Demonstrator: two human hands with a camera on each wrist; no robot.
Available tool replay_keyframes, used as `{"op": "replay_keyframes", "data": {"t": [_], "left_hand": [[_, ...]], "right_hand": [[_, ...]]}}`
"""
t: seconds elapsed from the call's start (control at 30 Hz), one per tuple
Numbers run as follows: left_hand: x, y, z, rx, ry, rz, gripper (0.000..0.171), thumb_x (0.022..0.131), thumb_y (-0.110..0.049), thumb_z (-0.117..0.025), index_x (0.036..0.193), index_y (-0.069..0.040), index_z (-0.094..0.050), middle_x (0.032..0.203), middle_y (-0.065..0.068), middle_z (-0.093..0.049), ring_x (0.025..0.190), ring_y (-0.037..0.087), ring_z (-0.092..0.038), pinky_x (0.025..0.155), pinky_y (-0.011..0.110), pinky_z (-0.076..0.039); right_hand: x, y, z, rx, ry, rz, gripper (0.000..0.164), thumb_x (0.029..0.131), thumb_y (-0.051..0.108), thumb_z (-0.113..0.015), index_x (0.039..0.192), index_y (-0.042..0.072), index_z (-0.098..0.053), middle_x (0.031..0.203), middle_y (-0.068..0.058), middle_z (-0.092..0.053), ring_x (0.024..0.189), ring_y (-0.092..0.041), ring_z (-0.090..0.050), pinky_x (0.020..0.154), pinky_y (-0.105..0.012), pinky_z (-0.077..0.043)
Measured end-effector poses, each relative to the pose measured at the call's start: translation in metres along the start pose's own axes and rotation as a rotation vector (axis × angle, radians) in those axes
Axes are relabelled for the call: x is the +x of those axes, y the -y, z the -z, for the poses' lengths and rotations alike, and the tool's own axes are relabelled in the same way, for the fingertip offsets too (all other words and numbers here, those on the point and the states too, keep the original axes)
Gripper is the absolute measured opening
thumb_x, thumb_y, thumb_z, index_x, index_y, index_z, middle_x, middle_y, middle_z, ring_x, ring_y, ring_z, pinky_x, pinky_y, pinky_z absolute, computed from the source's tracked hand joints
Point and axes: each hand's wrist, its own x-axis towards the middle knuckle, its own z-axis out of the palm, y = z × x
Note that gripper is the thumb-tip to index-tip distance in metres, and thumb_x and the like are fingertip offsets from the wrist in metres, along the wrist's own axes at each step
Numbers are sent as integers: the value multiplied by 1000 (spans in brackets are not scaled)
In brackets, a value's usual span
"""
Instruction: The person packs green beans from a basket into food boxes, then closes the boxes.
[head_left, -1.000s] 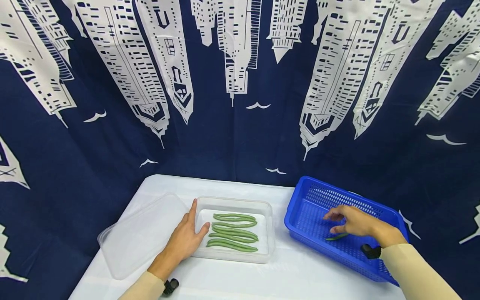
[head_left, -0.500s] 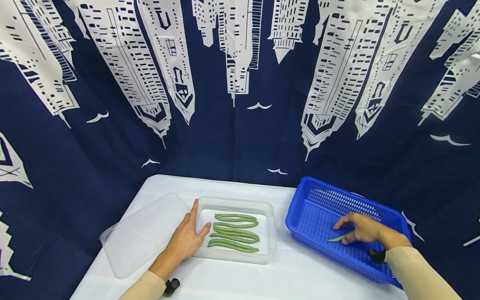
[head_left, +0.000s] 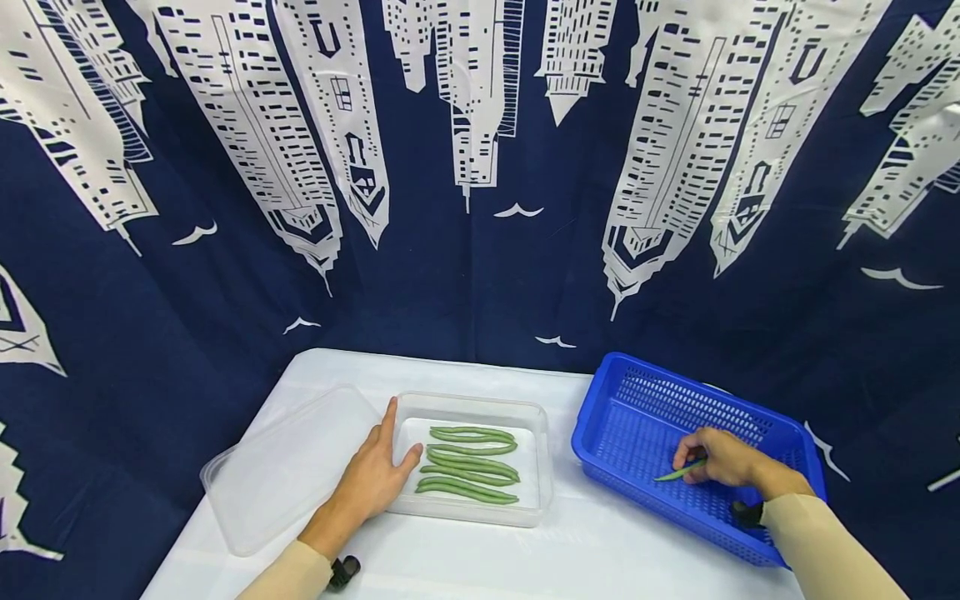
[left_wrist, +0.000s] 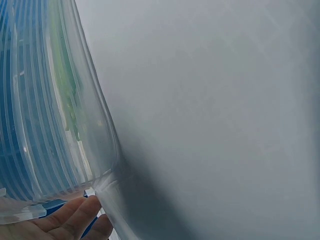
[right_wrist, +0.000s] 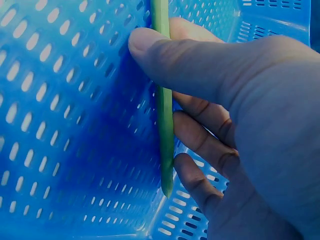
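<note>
In the head view my right hand (head_left: 723,458) is down inside the blue perforated basket (head_left: 600,417). Its thumb and fingers pinch a green bean (right_wrist: 165,130), which the right wrist view shows lengthwise between them. At the left side of a clear plastic container (head_left: 525,518), my left hand (head_left: 371,475) rests with straight fingers, the index along the rim and the thumb over the near-left inside. Several green beans (head_left: 468,462) lie side by side in that container. The left wrist view shows left fingertips (left_wrist: 90,202) at the container's wall.
A translucent lid (head_left: 277,475) lies tilted on the white table (head_left: 420,567), left of the container and partly behind the left hand and forearm. A navy curtain (head_left: 465,292) with a city print hangs behind the table.
My right hand has lowered onto the bean in the basket and closed its thumb and fingers on it, lifting one end slightly. The left hand has stayed at the container.
</note>
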Motion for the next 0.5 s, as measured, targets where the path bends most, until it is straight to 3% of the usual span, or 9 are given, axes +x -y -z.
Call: {"op": "replay_keyframes", "data": {"t": [0.5], "left_hand": [[-1,-1,1,-5,-5,-6,96,118,-50,-64,189,-13,-12,169,31,-58,153,55,-62,125,70,-53]], "right_hand": [[-4,4,-1,3,-42,30,16,95,4,-91,97,14,-79,93,5,-72,87,-1,-58,78,-23,-47]]}}
